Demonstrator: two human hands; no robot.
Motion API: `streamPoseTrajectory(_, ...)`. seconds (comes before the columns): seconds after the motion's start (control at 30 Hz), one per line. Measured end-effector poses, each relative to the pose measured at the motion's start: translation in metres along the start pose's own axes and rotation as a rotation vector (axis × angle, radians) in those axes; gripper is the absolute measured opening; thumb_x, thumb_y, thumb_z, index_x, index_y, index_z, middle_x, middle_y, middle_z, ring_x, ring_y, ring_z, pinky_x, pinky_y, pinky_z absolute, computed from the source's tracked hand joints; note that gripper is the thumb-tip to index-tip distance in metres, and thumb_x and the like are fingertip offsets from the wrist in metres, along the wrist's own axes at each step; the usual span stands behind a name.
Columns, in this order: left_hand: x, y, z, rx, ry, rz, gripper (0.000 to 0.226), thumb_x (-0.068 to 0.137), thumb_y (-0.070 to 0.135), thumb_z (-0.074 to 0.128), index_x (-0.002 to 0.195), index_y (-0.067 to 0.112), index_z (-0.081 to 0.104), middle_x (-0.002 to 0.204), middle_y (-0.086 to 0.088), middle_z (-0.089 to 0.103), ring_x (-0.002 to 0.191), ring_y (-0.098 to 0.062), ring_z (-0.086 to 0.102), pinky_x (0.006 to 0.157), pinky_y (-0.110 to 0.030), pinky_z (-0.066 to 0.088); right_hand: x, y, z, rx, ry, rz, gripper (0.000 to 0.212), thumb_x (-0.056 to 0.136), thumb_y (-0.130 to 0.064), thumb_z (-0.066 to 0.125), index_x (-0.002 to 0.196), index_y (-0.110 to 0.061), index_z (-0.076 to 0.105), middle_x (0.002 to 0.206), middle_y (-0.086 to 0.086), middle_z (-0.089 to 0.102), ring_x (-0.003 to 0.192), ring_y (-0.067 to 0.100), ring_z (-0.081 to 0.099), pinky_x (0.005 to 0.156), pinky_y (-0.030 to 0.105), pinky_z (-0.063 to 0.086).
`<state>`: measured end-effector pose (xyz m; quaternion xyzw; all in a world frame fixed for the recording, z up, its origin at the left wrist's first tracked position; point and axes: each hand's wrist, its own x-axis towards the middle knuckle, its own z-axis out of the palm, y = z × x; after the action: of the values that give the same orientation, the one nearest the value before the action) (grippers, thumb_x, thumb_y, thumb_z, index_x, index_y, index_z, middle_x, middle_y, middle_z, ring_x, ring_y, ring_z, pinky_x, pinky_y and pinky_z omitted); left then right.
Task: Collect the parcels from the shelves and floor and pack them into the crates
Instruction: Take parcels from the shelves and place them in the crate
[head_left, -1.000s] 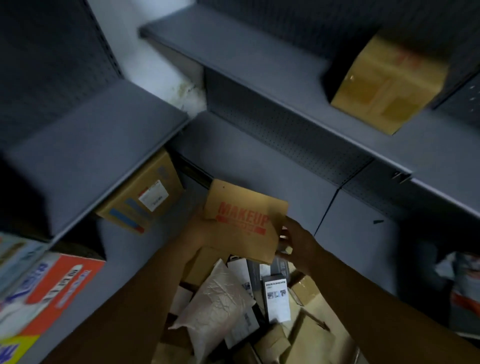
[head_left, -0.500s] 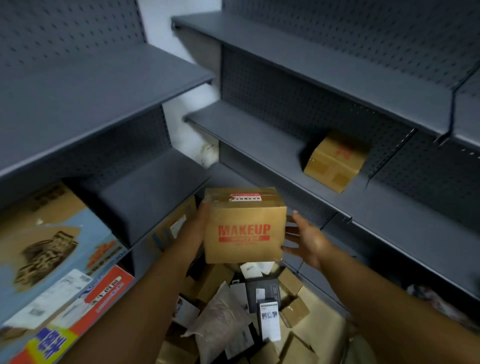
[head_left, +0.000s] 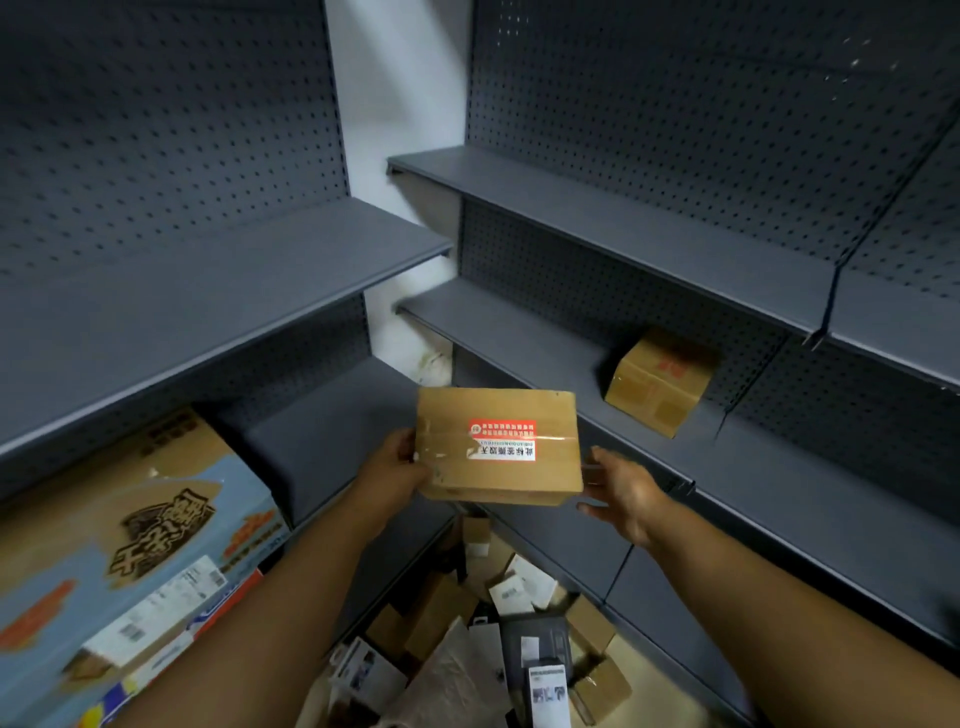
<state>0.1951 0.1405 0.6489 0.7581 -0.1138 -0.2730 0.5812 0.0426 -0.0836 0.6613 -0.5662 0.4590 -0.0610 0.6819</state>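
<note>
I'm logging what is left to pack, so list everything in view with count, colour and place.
held box: one, brown with a red and white label, between both hands
shelf box: one, brown, right middle shelf
printed carton: one, blue and brown, lower left shelf
floor parcels: a pile, brown, white and dark, floor below
shelves: several, dark grey, left and right
left hand: one, grips the box's left side
right hand: one, open, at the box's right side

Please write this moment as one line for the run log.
stage: carrying | held: cardboard box | left hand: grips box side | right hand: open, at box side | crates: not in view
</note>
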Motion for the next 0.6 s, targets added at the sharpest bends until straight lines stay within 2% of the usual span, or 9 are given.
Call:
streamPoseTrajectory(0.1, -0.012, 0.001, 0.004, -0.029, -0.031, 0.079, 0.079, 0.078, -0.009, 0.065, 0.14, 0.026, 0.032, 0.114, 0.006, 0.054, 0.094, -0.009, 0.057, 0.075, -0.033, 0.053, -0.009, -0.003, -0.007, -0.019, -0.051, -0.01, 0.045, 0.097, -0.051, 0.032, 0.115, -0.018, 0.057, 0.105, 0.012, 0.065, 0.097, 0.029, 0.06, 0.084, 0.042, 0.047)
streamPoseTrajectory(0.13, -0.016, 0.001, 0.006, -0.01, -0.028, 0.117, 0.08, 0.079, -0.006, 0.066, 0.141, 0.028, 0.031, 0.116, 0.006, 0.053, 0.098, -0.01, 0.056, 0.083, -0.037, 0.053, -0.012, -0.005, -0.009, -0.021, -0.079, -0.011, 0.051, 0.095, -0.057, 0.03, 0.114, -0.019, 0.059, 0.106, 0.013, 0.065, 0.098, 0.03, 0.06, 0.082, 0.043, 0.05)
streamPoseTrajectory(0.2, -0.024, 0.001, 0.012, 0.051, -0.04, 0.193, 0.075, 0.079, 0.001, 0.07, 0.134, 0.041, 0.036, 0.113, 0.013, 0.056, 0.099, -0.003, 0.056, 0.087, -0.034, 0.05, -0.019, -0.008, -0.016, -0.015, -0.113, -0.003, 0.06, 0.092, -0.066, 0.026, 0.106, -0.02, 0.062, 0.101, 0.012, 0.067, 0.094, 0.03, 0.063, 0.068, 0.039, 0.052)
streamPoseTrajectory(0.27, -0.036, 0.004, 0.019, 0.088, -0.065, 0.23, 0.071, 0.077, 0.005, 0.073, 0.119, 0.054, 0.043, 0.109, 0.021, 0.059, 0.099, 0.003, 0.057, 0.084, -0.026, 0.05, -0.024, -0.011, -0.025, -0.019, -0.136, 0.016, 0.067, 0.088, -0.071, 0.025, 0.099, -0.018, 0.065, 0.098, 0.012, 0.067, 0.092, 0.03, 0.064, 0.065, 0.039, 0.051)
streamPoseTrajectory(0.33, -0.05, 0.006, 0.027, 0.066, -0.069, 0.205, 0.07, 0.073, 0.003, 0.074, 0.107, 0.06, 0.05, 0.104, 0.023, 0.062, 0.098, 0.001, 0.059, 0.079, -0.022, 0.052, -0.029, -0.01, -0.038, -0.03, -0.181, 0.03, 0.068, 0.086, -0.072, 0.028, 0.098, -0.016, 0.065, 0.102, 0.014, 0.066, 0.096, 0.032, 0.062, 0.071, 0.043, 0.052)
streamPoseTrajectory(0.4, -0.067, 0.008, 0.037, -0.007, -0.046, 0.154, 0.065, 0.071, 0.007, 0.076, 0.11, 0.052, 0.051, 0.109, 0.018, 0.06, 0.101, -0.005, 0.059, 0.08, -0.029, 0.053, -0.036, -0.006, -0.052, -0.024, -0.224, 0.035, 0.06, 0.086, -0.068, 0.038, 0.103, -0.016, 0.064, 0.106, 0.015, 0.065, 0.101, 0.033, 0.061, 0.078, 0.048, 0.052)
streamPoseTrajectory(0.47, -0.085, 0.011, 0.048, -0.075, -0.006, 0.112, 0.049, 0.073, 0.022, 0.076, 0.111, 0.04, 0.05, 0.115, 0.01, 0.059, 0.103, -0.012, 0.059, 0.079, -0.031, 0.052, -0.043, -0.001, -0.066, -0.004, -0.255, 0.032, 0.047, 0.087, -0.057, 0.048, 0.104, -0.016, 0.062, 0.105, 0.014, 0.063, 0.101, 0.031, 0.059, 0.084, 0.052, 0.05)
streamPoseTrajectory(0.53, -0.107, 0.017, 0.062, -0.109, 0.055, 0.081, 0.025, 0.082, 0.036, 0.068, 0.102, 0.036, 0.052, 0.108, 0.011, 0.062, 0.096, -0.011, 0.061, 0.068, -0.029, 0.049, -0.052, 0.003, -0.079, 0.009, -0.295, 0.012, 0.033, 0.089, -0.045, 0.049, 0.1, -0.017, 0.062, 0.105, 0.012, 0.061, 0.1, 0.029, 0.057, 0.086, 0.051, 0.047)
streamPoseTrajectory(0.6, -0.13, 0.022, 0.077, -0.088, 0.128, 0.052, 0.012, 0.09, 0.042, 0.056, 0.098, 0.033, 0.052, 0.1, 0.013, 0.062, 0.088, -0.007, 0.06, 0.059, -0.023, 0.041, -0.061, 0.009, -0.092, 0.002, -0.323, -0.014, 0.026, 0.089, -0.037, 0.05, 0.103, -0.018, 0.061, 0.107, 0.01, 0.061, 0.101, 0.028, 0.056, 0.084, 0.05, 0.047)
